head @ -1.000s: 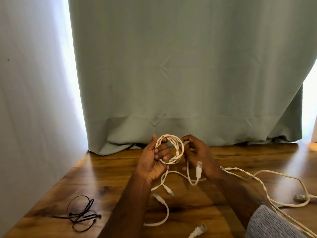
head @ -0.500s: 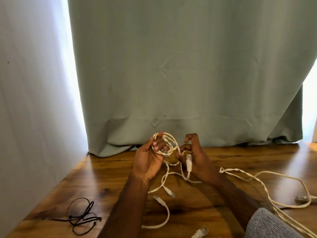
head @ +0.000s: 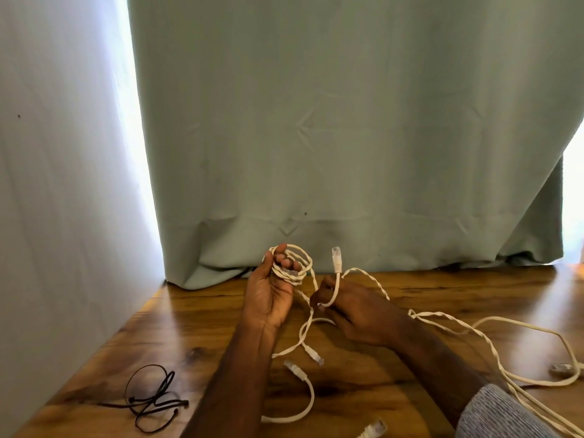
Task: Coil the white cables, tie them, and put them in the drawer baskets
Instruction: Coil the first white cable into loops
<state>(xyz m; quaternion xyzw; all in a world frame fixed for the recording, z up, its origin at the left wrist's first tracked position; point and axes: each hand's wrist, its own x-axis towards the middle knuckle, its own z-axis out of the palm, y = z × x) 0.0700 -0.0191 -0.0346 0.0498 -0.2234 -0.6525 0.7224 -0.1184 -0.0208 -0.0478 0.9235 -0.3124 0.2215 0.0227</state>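
My left hand (head: 268, 292) is raised above the wooden table, its fingers curled through a small coil of white cable (head: 295, 268). Just to its right, my right hand (head: 354, 308) pinches the same cable's free end, whose clear plug (head: 337, 259) sticks upward. Below the hands lies a short white cable (head: 303, 403) with its own plug. A long twisted white cable (head: 467, 330) trails from the hands across the table to the right edge. No drawer or basket is in view.
Black cable ties (head: 151, 399) lie tangled on the wooden table (head: 202, 330) at the lower left. A grey-green curtain (head: 347, 137) hangs behind the table and touches its back edge. A pale wall closes the left side.
My right hand pulled the plug end out from the coil and lowered to the right; the plug now points up. The coil in my left hand looks smaller and tighter.
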